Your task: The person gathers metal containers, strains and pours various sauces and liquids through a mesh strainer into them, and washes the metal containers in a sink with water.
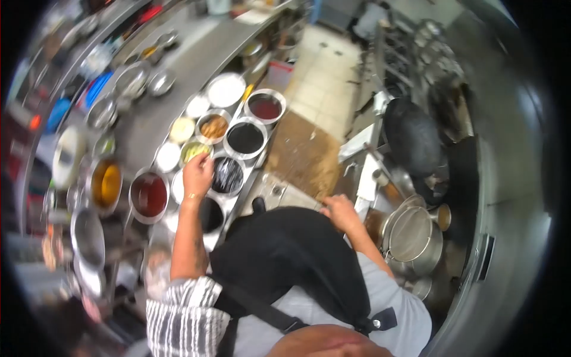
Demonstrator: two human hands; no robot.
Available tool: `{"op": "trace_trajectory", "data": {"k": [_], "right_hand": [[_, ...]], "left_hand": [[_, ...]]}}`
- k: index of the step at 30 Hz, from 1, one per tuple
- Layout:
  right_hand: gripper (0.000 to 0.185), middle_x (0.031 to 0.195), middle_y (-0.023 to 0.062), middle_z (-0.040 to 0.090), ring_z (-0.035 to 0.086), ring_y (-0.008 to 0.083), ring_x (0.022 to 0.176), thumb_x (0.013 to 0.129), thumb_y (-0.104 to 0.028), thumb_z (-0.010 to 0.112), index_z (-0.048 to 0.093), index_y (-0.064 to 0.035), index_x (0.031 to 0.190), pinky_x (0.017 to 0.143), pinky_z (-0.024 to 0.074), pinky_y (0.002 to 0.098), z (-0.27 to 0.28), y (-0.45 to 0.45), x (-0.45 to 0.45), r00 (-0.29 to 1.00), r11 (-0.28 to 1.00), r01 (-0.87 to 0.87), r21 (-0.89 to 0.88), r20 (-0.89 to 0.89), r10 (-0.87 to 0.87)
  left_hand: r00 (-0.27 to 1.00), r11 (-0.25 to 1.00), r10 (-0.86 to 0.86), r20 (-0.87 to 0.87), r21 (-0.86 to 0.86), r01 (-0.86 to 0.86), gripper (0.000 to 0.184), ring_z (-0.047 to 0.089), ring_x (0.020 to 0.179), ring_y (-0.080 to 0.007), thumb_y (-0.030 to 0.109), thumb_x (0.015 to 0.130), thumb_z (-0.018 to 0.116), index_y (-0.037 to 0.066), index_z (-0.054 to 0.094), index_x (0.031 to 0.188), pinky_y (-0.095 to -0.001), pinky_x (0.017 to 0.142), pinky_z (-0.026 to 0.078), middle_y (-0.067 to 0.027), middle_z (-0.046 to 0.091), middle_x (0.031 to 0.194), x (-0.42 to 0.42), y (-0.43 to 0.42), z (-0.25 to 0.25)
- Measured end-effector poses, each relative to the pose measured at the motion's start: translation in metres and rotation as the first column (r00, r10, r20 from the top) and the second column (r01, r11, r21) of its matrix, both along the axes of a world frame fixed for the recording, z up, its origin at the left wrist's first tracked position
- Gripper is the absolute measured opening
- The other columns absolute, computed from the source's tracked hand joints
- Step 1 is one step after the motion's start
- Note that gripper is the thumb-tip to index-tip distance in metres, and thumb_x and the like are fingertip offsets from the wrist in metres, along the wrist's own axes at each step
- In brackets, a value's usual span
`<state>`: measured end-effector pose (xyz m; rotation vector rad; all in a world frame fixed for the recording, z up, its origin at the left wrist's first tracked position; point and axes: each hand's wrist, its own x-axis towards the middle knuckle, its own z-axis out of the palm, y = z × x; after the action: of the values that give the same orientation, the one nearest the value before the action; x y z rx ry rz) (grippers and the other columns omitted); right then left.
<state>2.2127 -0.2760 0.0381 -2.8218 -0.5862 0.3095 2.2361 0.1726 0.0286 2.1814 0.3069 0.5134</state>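
My left hand point(198, 174) reaches over the rack of round containers, fingers pinched together at the near rim of a container of pale green-yellow food point(195, 150). Whatever may be between the fingertips is too small to make out. Beside it are a dark container with a shiny surface point(227, 176), a container of brown chunks point(213, 127) and a container of black liquid point(245, 138). My right hand point(340, 212) hangs at the stove side, in front of my black apron point(285, 250). Its fingers are curled, and I cannot see what they hold, if anything.
On the left, a steel counter point(178, 65) carries metal bowls, a pot of red sauce point(148, 195) and a pot of orange liquid point(107, 184). A black wok point(411, 134) and a round strainer point(410, 233) are on the right. Brown matting point(303, 152) covers part of the tiled floor.
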Motion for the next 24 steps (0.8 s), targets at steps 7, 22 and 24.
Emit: {"op": "trace_trajectory", "data": {"k": [7,22,24], "right_hand": [[0.039,0.104,0.0141,0.071,0.063,0.0342,0.105,0.091,-0.041,0.068,0.070,-0.0146,0.119,0.090,0.0529,0.0459,0.010,0.007,0.111,0.994,0.985,0.028,-0.172,-0.103,-0.046],[0.040,0.111,0.0183,0.070,0.062,0.0376,0.110,0.084,-0.031,0.075,0.071,-0.0112,0.119,0.097,0.0504,0.0449,-0.023,0.015,0.437,0.933,0.947,-0.318,0.031,-0.166,0.319],[0.038,0.112,0.0173,0.070,0.062,0.0366,0.110,0.084,-0.027,0.075,0.071,-0.0098,0.118,0.097,0.0500,0.0428,0.026,0.050,0.497,0.883,0.839,-0.439,0.322,-0.021,0.470]], "left_hand": [[0.996,0.987,0.048,-0.081,-0.152,-0.060,0.028,0.069,0.079,-0.0190,0.019,0.093,0.068,-0.003,0.071,0.111,-0.0316,0.075,0.054,-0.0149,0.075,0.095,0.106,0.035,-0.011],[0.915,0.932,0.307,-0.263,-0.112,-0.344,0.030,0.068,0.077,-0.0188,0.019,0.091,0.070,0.000,0.071,0.113,-0.0308,0.073,0.054,-0.0133,0.074,0.092,0.188,0.018,0.038],[0.845,0.879,0.448,-0.291,-0.031,-0.476,0.030,0.069,0.076,-0.0216,0.023,0.090,0.070,0.001,0.072,0.111,-0.0327,0.073,0.055,-0.0139,0.074,0.091,0.196,-0.001,0.053]]}}
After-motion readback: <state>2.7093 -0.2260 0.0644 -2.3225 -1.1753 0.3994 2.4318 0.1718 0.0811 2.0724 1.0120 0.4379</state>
